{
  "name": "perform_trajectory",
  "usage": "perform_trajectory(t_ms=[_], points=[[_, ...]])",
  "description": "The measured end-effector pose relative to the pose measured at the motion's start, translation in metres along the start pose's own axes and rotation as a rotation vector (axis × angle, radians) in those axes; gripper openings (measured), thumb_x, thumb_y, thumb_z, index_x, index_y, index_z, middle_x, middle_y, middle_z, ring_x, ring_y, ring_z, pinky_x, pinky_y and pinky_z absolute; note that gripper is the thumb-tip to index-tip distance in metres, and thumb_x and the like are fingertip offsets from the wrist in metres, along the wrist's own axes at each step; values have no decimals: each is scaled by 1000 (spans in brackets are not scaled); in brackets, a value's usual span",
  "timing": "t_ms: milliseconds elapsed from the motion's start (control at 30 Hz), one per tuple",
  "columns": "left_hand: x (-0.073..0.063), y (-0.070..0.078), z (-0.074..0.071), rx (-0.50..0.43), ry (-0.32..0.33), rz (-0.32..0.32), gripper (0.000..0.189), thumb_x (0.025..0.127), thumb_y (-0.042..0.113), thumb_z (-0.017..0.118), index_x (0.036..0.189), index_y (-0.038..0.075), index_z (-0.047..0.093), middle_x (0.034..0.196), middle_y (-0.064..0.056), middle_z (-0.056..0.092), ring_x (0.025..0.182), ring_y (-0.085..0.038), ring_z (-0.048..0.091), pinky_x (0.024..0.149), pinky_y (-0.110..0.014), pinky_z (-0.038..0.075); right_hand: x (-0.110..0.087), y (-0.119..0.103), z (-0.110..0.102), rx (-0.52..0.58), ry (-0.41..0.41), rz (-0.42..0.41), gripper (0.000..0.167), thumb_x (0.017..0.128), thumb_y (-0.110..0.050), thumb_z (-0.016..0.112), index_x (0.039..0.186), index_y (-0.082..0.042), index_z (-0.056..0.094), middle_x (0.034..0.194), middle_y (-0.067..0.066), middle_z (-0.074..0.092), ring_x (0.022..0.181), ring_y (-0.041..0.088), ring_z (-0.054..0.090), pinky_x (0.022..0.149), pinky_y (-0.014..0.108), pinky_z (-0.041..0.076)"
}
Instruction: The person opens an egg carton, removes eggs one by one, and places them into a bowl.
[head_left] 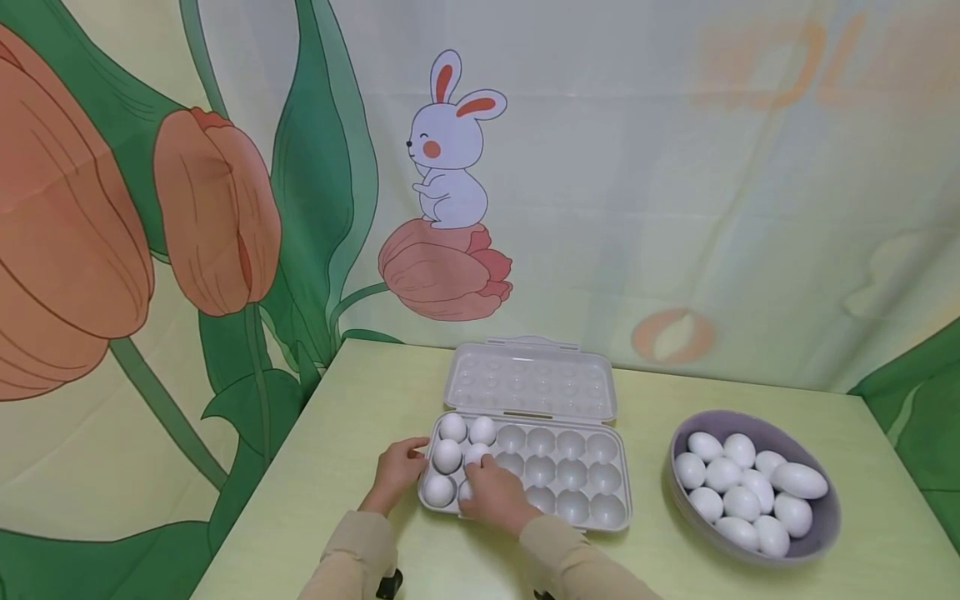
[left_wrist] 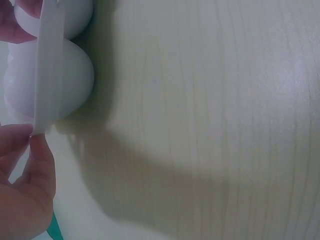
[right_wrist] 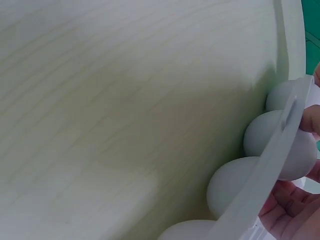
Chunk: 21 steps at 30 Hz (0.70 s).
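Note:
An opened white plastic egg box (head_left: 527, 458) lies on the table with white eggs in the cups at its left end. At the box's left edge, my left hand (head_left: 399, 472) pinches the rim (left_wrist: 44, 100) between thumb and finger. My right hand (head_left: 497, 497) reaches over the front rim into the second column. Its thumb and fingers surround an egg (right_wrist: 301, 157) seated in the front row, partly hiding it. Just behind it sits another egg (head_left: 476, 453) in the middle row. Cups farther right hold nothing.
A purple-grey bowl (head_left: 678, 500) heaped with several white eggs (head_left: 742, 503) stands right of the box. The box's lid (head_left: 531, 382) lies folded back toward the wall. A printed cloth (head_left: 585, 208) with tulips and a rabbit hangs behind the pale wood-grain table (head_left: 360, 400).

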<state>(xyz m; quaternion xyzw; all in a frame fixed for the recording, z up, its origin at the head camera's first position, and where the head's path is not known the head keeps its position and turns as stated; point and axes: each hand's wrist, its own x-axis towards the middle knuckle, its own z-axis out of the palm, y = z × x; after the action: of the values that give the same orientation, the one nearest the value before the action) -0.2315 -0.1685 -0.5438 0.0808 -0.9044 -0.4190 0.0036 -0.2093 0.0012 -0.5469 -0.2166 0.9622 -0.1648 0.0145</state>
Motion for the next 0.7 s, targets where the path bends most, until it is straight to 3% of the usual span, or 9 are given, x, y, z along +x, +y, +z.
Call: perform_trajectory(t_ms=[133, 333, 500, 700], points=[[0, 0, 0, 4, 0, 7, 37, 70, 0, 57, 107, 2, 62, 78, -12, 64, 68, -15, 55, 55, -21, 41, -1, 2, -1, 6, 12, 4, 35, 67, -31, 65, 94, -10, 57, 84, 5, 49, 55, 18, 46, 44, 27, 34], [-1, 0, 0, 7, -12, 11, 37, 70, 0, 57, 107, 1, 62, 79, -13, 64, 69, -15, 56, 55, -21, 42, -2, 8, -12, 126, 62, -40, 34, 69, -30, 62, 97, -11, 56, 87, 4, 49, 59, 14, 45, 49, 24, 36], [-2, 0, 0, 9, -19, 5, 37, 71, 0, 58, 108, 2, 61, 79, -12, 64, 71, -16, 56, 56, -21, 42, -2, 16, -45, 233, 69, -54, 31, 68, -24, 62, 95, -10, 54, 89, 4, 52, 67, 16, 48, 57, 27, 40], [-2, 1, -1, 11, -10, 9, 37, 71, 0, 58, 107, 2, 62, 78, -11, 64, 69, -14, 55, 55, -20, 41, -2, 37, -92, 310, 37, -44, 24, 66, -18, 63, 88, -12, 55, 77, -1, 58, 66, 11, 48, 59, 24, 40]])
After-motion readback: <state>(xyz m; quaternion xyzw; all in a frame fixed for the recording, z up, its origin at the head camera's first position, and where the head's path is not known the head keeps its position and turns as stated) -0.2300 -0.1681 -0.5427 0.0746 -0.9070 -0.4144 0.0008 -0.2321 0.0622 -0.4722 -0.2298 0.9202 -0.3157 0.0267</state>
